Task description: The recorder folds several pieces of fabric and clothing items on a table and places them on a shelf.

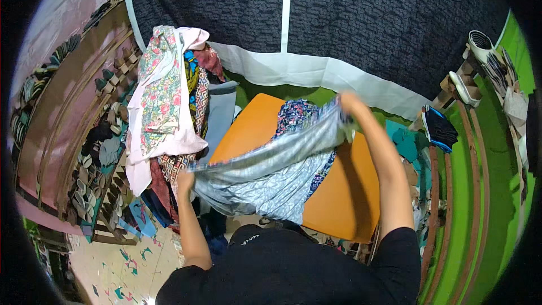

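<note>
A dark patterned curtain (361, 17) with a white hem hangs across the back and fills most of the far side. To the left runs a long pinkish wall with a rack of sandals (99, 152) along its foot, the pairs crowded row on row down to the tiled floor (127, 274). To the right, green wall (497, 192) and wooden rails (437, 192) curve away, with a few shoes (466, 87) perched on the upper steps and a dark folded piece (439, 129) resting on a rail.

In the middle lies an orange table (344, 192), tilted in this view, bare along its near and right edges. A blue flowered cloth (296, 114) lies on its far part, mostly covered by what is held over it. Just left of the table stands a tall heap of clothes (166, 107), floral and pink pieces draped on top, darker prints below; it crowds the table's left edge and hides whatever carries it, so I cannot tell whether that is a stool or a basket.

The grey cloth (271, 175) is stretched above the table between both hands. The left hand (185, 181) is closed on its near left corner, low beside the heap. The right hand (349, 104) is raised over the table's far side, fist gripping the opposite edge, and the slack hangs down in folds toward the person's black shirt (293, 271).
</note>
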Action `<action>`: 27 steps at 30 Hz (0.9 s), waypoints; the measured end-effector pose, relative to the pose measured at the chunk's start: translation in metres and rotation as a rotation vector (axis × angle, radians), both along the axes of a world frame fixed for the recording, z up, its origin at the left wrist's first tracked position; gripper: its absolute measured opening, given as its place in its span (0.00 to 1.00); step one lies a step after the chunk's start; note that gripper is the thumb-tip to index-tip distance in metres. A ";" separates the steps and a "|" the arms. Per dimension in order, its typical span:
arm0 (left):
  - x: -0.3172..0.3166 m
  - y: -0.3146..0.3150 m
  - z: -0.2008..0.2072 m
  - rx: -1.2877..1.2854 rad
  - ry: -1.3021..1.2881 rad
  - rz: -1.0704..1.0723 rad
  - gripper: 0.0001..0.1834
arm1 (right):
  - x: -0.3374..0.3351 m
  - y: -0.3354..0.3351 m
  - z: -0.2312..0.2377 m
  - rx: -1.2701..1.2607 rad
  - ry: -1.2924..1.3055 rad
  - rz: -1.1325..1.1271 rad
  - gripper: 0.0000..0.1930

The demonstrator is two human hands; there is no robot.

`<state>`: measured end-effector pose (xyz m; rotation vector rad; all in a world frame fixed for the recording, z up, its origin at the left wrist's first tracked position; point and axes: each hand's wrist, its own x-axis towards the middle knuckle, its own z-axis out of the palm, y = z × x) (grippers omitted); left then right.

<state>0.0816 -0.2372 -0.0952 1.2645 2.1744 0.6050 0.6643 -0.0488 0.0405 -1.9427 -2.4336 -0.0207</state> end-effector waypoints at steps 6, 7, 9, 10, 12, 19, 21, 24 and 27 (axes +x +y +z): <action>0.018 -0.010 0.151 1.025 -0.073 0.180 0.11 | -0.136 -0.007 0.171 1.214 1.090 -0.212 0.09; -0.004 -0.010 0.124 0.967 -0.131 0.160 0.14 | -0.147 -0.013 0.164 1.236 0.985 -0.099 0.09; -0.022 -0.025 0.077 0.787 0.117 0.191 0.17 | -0.171 -0.032 0.142 1.282 0.696 0.261 0.10; -0.023 -0.039 0.054 0.537 0.129 0.140 0.16 | -0.175 -0.039 0.118 1.010 0.724 0.207 0.11; -0.057 -0.072 -0.053 -0.096 0.247 -0.010 0.26 | -0.193 -0.048 0.056 0.416 0.573 0.050 0.15; 0.025 -0.158 -0.003 -0.151 -1.149 -0.215 0.28 | -0.259 -0.143 -0.025 0.040 0.431 0.158 0.13; 0.019 -0.153 0.012 -0.054 -1.349 -0.163 0.33 | -0.282 -0.167 -0.012 0.060 0.360 0.191 0.10; 0.015 -0.132 0.058 0.130 -1.582 -0.202 0.32 | -0.287 -0.182 0.005 0.254 0.449 0.303 0.10; 0.000 -0.119 0.092 0.179 -1.796 -0.047 0.29 | -0.277 -0.187 0.031 0.405 0.470 0.294 0.13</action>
